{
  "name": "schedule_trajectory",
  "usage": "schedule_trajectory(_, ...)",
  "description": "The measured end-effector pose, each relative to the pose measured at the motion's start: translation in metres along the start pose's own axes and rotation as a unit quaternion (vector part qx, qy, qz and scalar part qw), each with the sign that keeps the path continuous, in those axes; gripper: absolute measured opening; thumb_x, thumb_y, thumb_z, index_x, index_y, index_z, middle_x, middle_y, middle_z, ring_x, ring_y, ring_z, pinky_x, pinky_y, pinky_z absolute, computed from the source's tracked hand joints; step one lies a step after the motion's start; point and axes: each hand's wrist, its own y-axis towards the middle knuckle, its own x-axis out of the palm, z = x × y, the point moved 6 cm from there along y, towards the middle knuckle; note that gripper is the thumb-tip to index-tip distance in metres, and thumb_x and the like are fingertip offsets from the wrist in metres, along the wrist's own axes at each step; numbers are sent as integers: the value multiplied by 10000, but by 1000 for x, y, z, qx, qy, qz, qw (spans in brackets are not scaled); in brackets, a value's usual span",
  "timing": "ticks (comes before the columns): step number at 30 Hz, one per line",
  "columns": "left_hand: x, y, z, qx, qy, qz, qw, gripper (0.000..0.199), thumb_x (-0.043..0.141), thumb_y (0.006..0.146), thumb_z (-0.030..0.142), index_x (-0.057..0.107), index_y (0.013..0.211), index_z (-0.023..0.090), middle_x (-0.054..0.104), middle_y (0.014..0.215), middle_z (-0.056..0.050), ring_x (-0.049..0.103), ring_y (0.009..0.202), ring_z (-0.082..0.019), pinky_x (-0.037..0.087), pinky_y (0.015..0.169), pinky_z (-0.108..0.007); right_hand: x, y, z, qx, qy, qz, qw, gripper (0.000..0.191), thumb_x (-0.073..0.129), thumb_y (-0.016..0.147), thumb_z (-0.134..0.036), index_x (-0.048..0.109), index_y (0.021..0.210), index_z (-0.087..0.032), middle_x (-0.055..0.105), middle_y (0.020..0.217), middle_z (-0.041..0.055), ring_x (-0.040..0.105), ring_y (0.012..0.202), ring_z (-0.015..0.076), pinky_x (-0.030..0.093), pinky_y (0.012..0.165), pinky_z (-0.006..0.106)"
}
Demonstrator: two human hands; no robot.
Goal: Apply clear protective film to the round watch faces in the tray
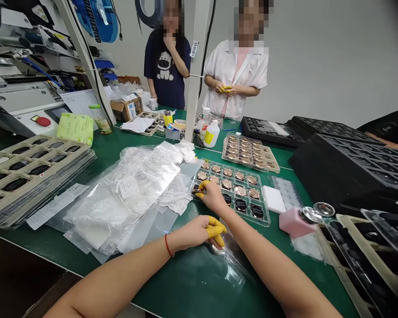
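Note:
My right hand (214,197), with yellow finger cots, reaches to the left edge of a clear plastic tray (264,216). Its fingertips pinch a small dark, shiny part (196,190), partly hidden by the fingers. Round rose-gold watch-like parts (227,183) fill several of the tray's pockets, and dark-faced ones (240,204) sit in the near row. Below the tray, my left hand (199,232) has its cot-covered fingers closed on a sheet of clear plastic film (230,265), which spreads over the green table (179,282). My right forearm crosses above part of that film.
Crumpled clear plastic bags (119,194) lie left of the tray. Stacked trays (40,163) stand at far left, black foam trays (338,168) at right. A pink dispenser bottle (298,221) sits beside a white block (273,199). Two people (235,75) stand across the table.

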Motion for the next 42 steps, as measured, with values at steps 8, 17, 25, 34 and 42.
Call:
schedule_trajectory(8, -1, -7, 25, 86, -14, 24, 996, 641, 617, 760, 534, 415, 1250, 173, 642, 875, -66, 664, 716, -169, 502, 776, -365, -66, -91, -4, -45, 187, 11, 981, 76, 514, 785, -161, 555, 817, -216, 595, 861, 26, 564, 794, 162, 476, 729, 321)
schedule_trajectory(17, 17, -13, 24, 145, 228, 51, 962, 698, 631, 774, 230, 312, 1393, 270, 612, 1015, -52, 563, 787, -168, 465, 696, -293, -58, -128, 10, 29, 213, -21, 976, 115, 563, 795, -212, 567, 909, -228, 559, 827, 19, 561, 737, 162, 498, 690, 331)
schedule_trajectory(25, 11, -15, 22, 53, 213, 23, 975, 528, 641, 751, 252, 447, 1241, 213, 598, 1017, -62, 592, 861, -190, 481, 738, -312, -67, -144, 19, 33, 38, -29, 998, 91, 483, 823, -151, 545, 856, -209, 615, 817, 34, 541, 750, 181, 426, 682, 312)
schedule_trajectory(34, 10, -24, 32, 50, 251, -21, 966, 456, 658, 730, 242, 481, 1151, 237, 545, 1024, -30, 540, 722, -123, 445, 629, -255, -46, -120, 38, 29, -146, -29, 989, 172, 501, 830, -196, 624, 941, -149, 615, 943, 122, 524, 880, 255, 387, 737, 348)
schedule_trajectory(42, 2, -19, 37, 115, 280, 75, 950, 402, 622, 762, 243, 485, 1138, 209, 549, 1044, -36, 511, 712, -111, 435, 622, -239, -68, -132, 0, -97, 82, 80, 989, 63, 546, 844, -220, 607, 829, -209, 621, 865, 43, 526, 834, 180, 422, 760, 331)
